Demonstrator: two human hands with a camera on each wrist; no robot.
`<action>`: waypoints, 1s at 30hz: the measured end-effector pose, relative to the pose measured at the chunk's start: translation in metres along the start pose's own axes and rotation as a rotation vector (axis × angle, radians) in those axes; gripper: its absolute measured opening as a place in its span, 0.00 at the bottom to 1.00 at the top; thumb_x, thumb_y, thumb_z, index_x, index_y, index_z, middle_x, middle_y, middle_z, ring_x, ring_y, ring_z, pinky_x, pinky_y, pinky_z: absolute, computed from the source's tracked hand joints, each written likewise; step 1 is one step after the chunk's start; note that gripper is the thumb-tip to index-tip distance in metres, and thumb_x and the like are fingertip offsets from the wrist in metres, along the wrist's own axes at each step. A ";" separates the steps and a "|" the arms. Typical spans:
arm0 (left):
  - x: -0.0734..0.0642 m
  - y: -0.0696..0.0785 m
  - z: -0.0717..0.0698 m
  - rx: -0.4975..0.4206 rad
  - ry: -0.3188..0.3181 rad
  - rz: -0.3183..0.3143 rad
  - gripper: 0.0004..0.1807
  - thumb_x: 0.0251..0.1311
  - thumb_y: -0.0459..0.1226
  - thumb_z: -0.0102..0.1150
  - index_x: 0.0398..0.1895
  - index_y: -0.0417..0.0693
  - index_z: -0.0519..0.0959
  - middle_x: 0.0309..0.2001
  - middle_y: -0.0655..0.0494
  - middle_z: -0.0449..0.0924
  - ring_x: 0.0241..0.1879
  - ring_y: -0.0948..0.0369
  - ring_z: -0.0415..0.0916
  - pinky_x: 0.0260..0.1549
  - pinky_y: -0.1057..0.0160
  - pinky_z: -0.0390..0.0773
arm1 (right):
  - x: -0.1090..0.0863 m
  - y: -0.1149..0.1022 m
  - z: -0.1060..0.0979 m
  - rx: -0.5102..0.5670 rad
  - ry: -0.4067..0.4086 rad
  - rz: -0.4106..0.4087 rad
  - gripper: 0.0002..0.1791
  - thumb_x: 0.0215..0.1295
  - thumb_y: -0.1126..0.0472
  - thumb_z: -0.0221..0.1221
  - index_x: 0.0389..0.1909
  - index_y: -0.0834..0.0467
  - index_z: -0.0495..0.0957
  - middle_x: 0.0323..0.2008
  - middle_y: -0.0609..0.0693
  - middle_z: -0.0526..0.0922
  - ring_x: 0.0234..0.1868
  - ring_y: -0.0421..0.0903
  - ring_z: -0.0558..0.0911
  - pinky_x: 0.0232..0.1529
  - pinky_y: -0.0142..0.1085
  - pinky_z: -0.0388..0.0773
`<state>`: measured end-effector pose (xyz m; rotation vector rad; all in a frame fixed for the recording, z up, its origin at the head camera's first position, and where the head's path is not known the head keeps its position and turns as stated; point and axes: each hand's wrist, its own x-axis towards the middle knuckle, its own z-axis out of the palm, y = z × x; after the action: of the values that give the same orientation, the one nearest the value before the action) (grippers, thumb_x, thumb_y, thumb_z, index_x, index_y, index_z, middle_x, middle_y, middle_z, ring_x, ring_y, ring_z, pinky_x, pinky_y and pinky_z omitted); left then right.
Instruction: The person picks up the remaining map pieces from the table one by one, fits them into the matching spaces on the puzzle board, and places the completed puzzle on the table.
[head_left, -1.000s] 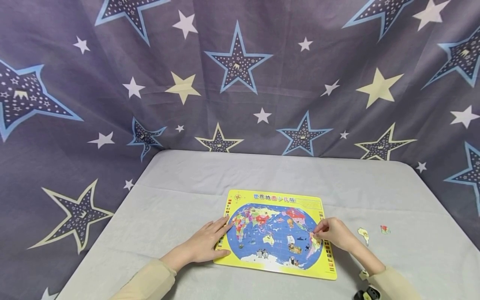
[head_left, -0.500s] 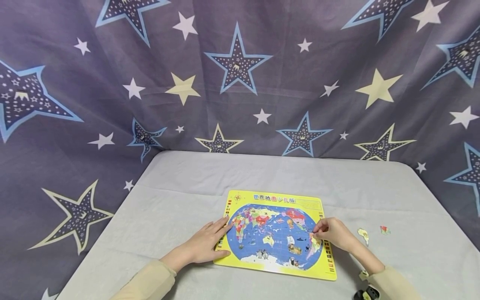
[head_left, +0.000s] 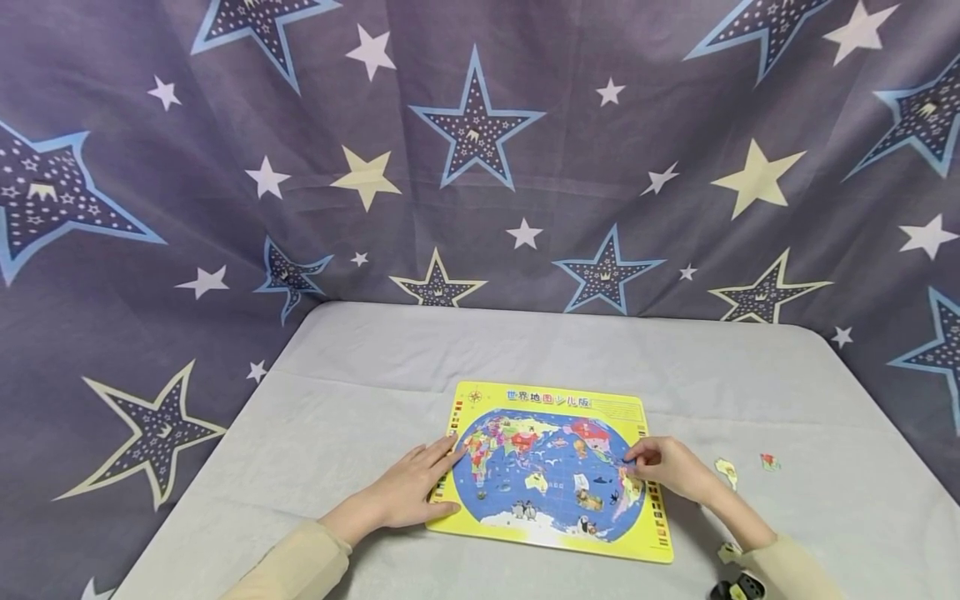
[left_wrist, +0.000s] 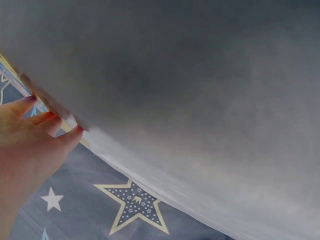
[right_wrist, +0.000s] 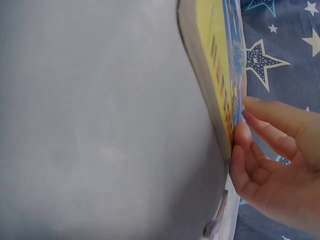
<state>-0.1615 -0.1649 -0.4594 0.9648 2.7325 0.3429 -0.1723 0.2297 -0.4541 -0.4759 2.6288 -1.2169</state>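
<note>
A world map puzzle board (head_left: 558, 540) with a yellow border and blue ocean lies on the table. My left hand (head_left: 411, 485) rests along its left edge, fingers spread over the border and palm off to the side. At the right side of the map, my right hand (head_left: 671, 468) has thumb and fingers bent together over a small colourful puzzle piece (head_left: 631, 493) at South America; the fingertips hide part of it. In the right wrist view the fingertips (right_wrist: 245, 131) come right at the board's face. The left wrist view shows the left fingers (left_wrist: 72, 136) at the board.
Loose puzzle pieces lie right of the board: a pale yellow piece (head_left: 726, 471) and a red and green piece (head_left: 770, 461). Near the right sleeve are another small pale piece (head_left: 728, 552) and a black object (head_left: 738, 587). A star-patterned curtain (head_left: 480, 217) stands behind the grey-covered table (head_left: 360, 358).
Right fingers have shifted very slightly at the same spot on the map. The left hand and the board stay practically where they were.
</note>
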 end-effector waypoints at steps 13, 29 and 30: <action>0.000 0.000 0.000 0.001 0.001 -0.002 0.42 0.56 0.60 0.44 0.67 0.46 0.52 0.68 0.48 0.44 0.67 0.55 0.43 0.62 0.50 0.50 | -0.006 0.004 -0.009 0.046 -0.036 -0.034 0.10 0.55 0.65 0.57 0.37 0.68 0.77 0.28 0.49 0.76 0.30 0.39 0.75 0.32 0.29 0.75; 0.000 -0.001 0.001 -0.001 0.002 -0.005 0.41 0.56 0.60 0.44 0.67 0.46 0.52 0.69 0.48 0.44 0.67 0.55 0.43 0.62 0.51 0.49 | -0.019 0.005 -0.023 0.037 -0.012 0.040 0.13 0.57 0.63 0.56 0.40 0.68 0.76 0.34 0.55 0.79 0.34 0.45 0.77 0.32 0.29 0.75; 0.000 -0.001 0.001 -0.001 0.002 -0.005 0.41 0.56 0.60 0.44 0.67 0.47 0.52 0.69 0.49 0.44 0.67 0.56 0.43 0.62 0.51 0.49 | -0.020 0.006 -0.024 0.038 -0.010 0.038 0.13 0.57 0.63 0.56 0.40 0.69 0.75 0.34 0.55 0.79 0.34 0.45 0.77 0.32 0.29 0.75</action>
<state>-0.1617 -0.1654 -0.4602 0.9573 2.7360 0.3437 -0.1628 0.2579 -0.4424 -0.4231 2.5894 -1.2465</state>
